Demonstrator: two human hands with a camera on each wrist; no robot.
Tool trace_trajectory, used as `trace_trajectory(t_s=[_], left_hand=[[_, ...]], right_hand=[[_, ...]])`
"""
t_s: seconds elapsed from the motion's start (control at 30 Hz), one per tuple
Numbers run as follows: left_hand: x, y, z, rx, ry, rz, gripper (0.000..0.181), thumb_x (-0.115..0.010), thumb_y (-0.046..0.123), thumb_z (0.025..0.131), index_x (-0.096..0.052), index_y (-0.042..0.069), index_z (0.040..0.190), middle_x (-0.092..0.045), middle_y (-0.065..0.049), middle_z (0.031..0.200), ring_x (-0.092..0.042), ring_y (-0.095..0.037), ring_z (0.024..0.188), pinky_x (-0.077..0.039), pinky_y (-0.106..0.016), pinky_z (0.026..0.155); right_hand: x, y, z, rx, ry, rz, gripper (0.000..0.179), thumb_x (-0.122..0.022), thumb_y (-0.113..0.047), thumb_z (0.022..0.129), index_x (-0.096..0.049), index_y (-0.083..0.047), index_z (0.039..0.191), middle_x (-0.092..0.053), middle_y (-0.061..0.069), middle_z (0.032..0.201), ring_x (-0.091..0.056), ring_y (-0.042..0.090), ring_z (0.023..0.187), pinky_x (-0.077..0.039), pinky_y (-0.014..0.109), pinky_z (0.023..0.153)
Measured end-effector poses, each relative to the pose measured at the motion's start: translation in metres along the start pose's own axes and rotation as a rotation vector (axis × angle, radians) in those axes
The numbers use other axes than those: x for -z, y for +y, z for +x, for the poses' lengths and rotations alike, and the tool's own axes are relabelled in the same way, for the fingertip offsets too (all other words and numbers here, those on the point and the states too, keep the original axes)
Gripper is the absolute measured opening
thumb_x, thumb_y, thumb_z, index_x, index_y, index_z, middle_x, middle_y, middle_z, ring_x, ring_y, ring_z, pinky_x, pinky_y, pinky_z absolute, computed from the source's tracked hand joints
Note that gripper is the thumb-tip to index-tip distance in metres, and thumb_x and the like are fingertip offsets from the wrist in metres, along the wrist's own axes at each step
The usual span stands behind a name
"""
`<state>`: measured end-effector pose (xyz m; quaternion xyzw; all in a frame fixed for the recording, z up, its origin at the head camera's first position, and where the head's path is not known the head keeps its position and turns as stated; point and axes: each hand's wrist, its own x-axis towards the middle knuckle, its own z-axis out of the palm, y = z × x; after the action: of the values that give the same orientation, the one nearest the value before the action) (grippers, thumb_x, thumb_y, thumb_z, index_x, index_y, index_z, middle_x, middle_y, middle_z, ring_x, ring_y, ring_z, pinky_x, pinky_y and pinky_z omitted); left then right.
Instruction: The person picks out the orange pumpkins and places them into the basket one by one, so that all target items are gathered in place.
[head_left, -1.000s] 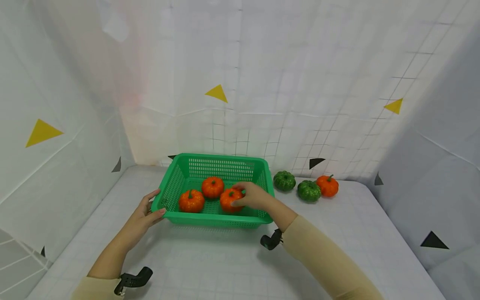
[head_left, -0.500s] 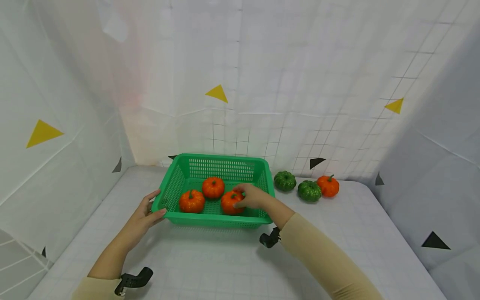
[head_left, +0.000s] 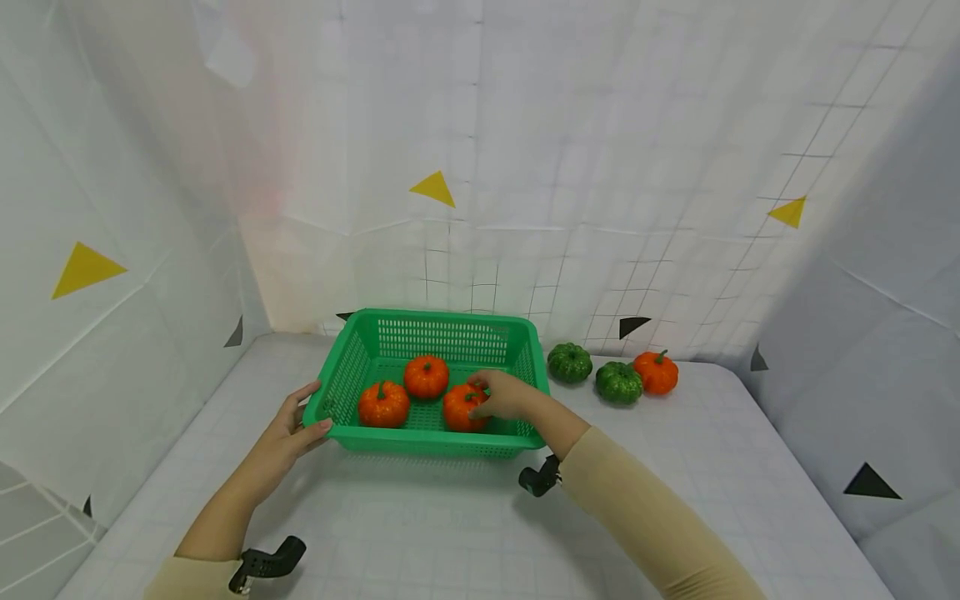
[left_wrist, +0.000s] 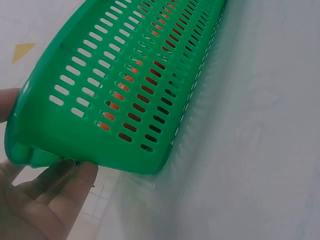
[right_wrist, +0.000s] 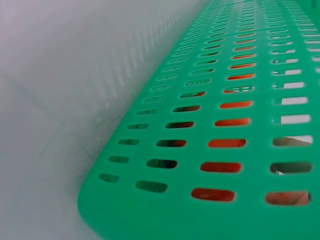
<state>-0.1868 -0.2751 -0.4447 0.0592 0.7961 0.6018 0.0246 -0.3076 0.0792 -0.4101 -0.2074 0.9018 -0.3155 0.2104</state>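
Note:
A green slotted plastic basket (head_left: 442, 442) stands on the table with several small orange pumpkins in it. My left hand (head_left: 279, 440) grips its left rim near the front corner. In the left wrist view the thumb lies over the rim, and the fingers (left_wrist: 75, 192) are under it against the outer wall (left_wrist: 50, 135). Inside the basket, at the right, my right hand (head_left: 508, 395) holds an orange pumpkin (head_left: 461, 410) between thumb and fingers. Left of it sit another pumpkin (head_left: 383, 406) and one farther back (head_left: 426, 377). The right wrist view mostly faces the basket's slotted wall (right_wrist: 135, 212), which hides most of that hand.
Right of the basket, on the table (head_left: 675, 483), are two green pumpkins, one near the back (head_left: 569, 363) and one closer (head_left: 618, 383), beside a further orange pumpkin (head_left: 656, 373). White sheeting (head_left: 480, 267) closes off the back and sides.
The right hand and its pumpkin have shifted very slightly right and toward the front of the basket. My left hand and the basket stay where they were.

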Motion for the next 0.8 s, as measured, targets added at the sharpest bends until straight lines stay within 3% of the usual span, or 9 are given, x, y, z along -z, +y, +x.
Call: trace_trajectory(t_s=[0.4,0.8], left_hand=[[0.000,-0.001,-0.001,-0.002,0.002,-0.001,0.077,-0.057,0.022,0.104,-0.006,0.013,0.161,-0.030,-0.030,0.151,-0.042,-0.043,0.134,-0.048,-0.033,0.102],[0.000,-0.004,0.000,-0.010,-0.003,-0.009,0.077,-0.057,0.022,0.104,-0.007,0.014,0.161,-0.031,-0.030,0.150,-0.042,-0.043,0.134,-0.049,-0.029,0.100]], right_hand=[[0.013,-0.007,-0.014,0.060,0.020,-0.036,0.059,-0.076,-0.023,0.091,-0.053,-0.008,0.144,-0.050,0.019,0.145,-0.046,0.037,0.134,-0.042,0.051,0.107],[0.037,-0.015,-0.054,0.121,0.110,0.016,0.050,-0.072,-0.028,0.094,-0.056,-0.019,0.141,-0.053,0.002,0.145,-0.050,0.034,0.132,-0.050,0.049,0.099]])
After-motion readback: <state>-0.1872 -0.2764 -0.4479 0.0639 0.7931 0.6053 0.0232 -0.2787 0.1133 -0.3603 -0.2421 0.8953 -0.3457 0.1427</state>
